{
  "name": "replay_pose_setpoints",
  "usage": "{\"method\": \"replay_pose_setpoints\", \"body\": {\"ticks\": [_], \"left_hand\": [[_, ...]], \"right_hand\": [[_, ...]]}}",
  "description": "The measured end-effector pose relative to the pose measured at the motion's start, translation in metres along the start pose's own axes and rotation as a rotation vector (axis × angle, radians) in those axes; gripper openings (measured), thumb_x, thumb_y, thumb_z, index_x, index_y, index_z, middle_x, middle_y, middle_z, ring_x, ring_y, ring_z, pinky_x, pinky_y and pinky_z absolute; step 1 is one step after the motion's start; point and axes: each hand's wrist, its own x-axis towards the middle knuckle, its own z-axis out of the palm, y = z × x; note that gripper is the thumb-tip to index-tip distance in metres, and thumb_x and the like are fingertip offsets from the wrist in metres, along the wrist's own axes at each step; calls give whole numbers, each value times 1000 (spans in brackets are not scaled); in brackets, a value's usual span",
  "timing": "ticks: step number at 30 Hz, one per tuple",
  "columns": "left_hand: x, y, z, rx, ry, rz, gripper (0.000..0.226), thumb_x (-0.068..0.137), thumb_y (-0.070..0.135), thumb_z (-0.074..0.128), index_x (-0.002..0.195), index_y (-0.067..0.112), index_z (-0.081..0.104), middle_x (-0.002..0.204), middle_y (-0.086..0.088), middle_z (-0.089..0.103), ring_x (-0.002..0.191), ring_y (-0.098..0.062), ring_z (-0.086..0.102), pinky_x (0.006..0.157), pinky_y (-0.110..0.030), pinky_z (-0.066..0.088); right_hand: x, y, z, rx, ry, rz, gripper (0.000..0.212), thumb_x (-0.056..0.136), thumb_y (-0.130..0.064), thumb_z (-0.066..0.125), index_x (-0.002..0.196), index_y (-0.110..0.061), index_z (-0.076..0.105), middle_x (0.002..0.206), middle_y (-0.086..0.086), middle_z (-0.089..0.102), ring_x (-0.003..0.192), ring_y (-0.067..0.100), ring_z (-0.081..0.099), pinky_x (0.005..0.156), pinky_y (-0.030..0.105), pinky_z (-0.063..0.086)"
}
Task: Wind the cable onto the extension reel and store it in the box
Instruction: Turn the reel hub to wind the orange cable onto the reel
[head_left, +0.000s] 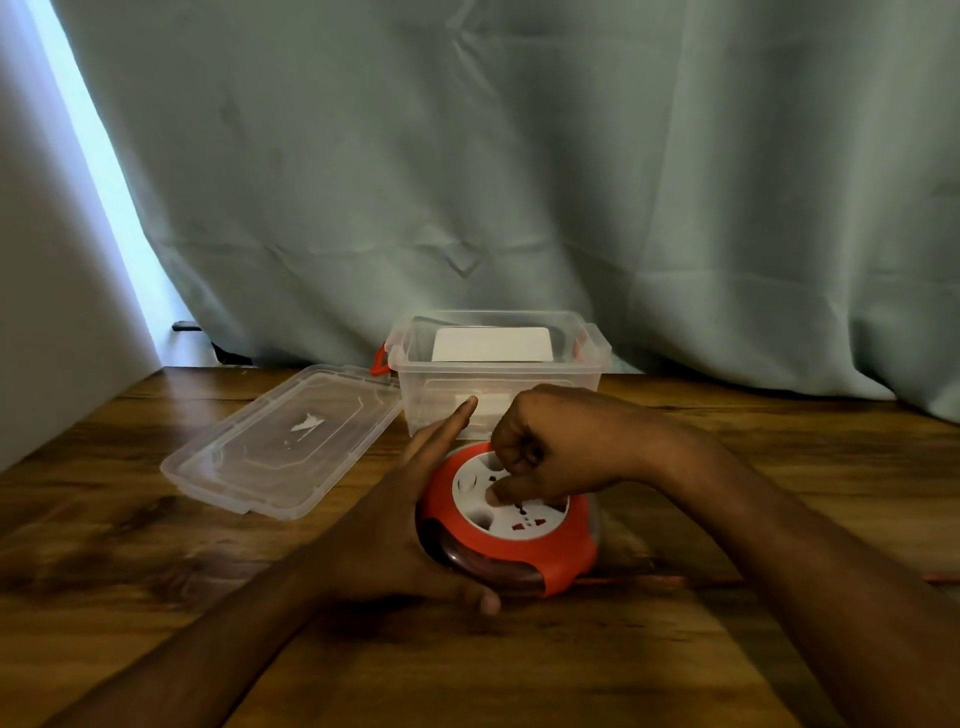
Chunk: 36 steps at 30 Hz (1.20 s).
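Note:
A round red extension reel (524, 551) with a white socket face lies flat on the wooden table (156, 545), just in front of the clear plastic box (592, 364). My left hand (415, 519) steadies the reel's left side, fingers straight along the rim and thumb under the near edge. My right hand (545, 447) sits on top of the white face with curled fingers and the thumb pressed into it. A thin stretch of red cable (660, 581) runs out to the right from under the reel.
The box stands open with red latches and a white object (491, 345) showing through it. Its clear lid (280, 441) lies flat to the left. A grey-green curtain (519, 182) hangs behind the table, and a wall stands at the left.

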Motion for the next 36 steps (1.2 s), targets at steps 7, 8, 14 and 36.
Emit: {"method": "replay_pose_setpoints", "body": {"ticks": [7, 8, 14, 36], "left_hand": [[-1, 2, 0, -12, 0, 7, 146, 51, 30, 102, 153, 56, 2, 157, 26, 21, 139, 10, 35, 103, -11, 43], [-1, 1, 1, -8, 3, 7, 146, 50, 31, 102, 153, 56, 1, 157, 26, 21, 139, 11, 34, 103, -9, 42], [-2, 3, 0, -13, -6, 10, 143, 52, 31, 102, 153, 56, 3, 156, 26, 25, 139, 9, 35, 103, -10, 42], [-1, 2, -1, 12, 30, -21, 150, 48, 33, 103, 153, 55, -2, 161, 21, 15, 136, 15, 35, 99, -5, 41]], "right_hand": [[-6, 11, -4, 110, -71, 25, 80, 81, -11, 86, 142, -41, 45, 130, -18, 66, 78, -19, 56, 61, 12, 48], [-5, 12, -2, 101, -78, 27, 84, 81, -11, 85, 145, -42, 41, 133, -17, 66, 76, -20, 53, 62, 12, 47], [-6, 12, -2, 115, -76, 24, 91, 81, -12, 86, 146, -43, 32, 135, -15, 66, 78, -20, 54, 63, 13, 49], [-2, 15, -3, 142, -13, -1, 34, 86, -20, 83, 113, -33, 67, 106, -10, 74, 80, -8, 66, 59, 15, 50]]}}
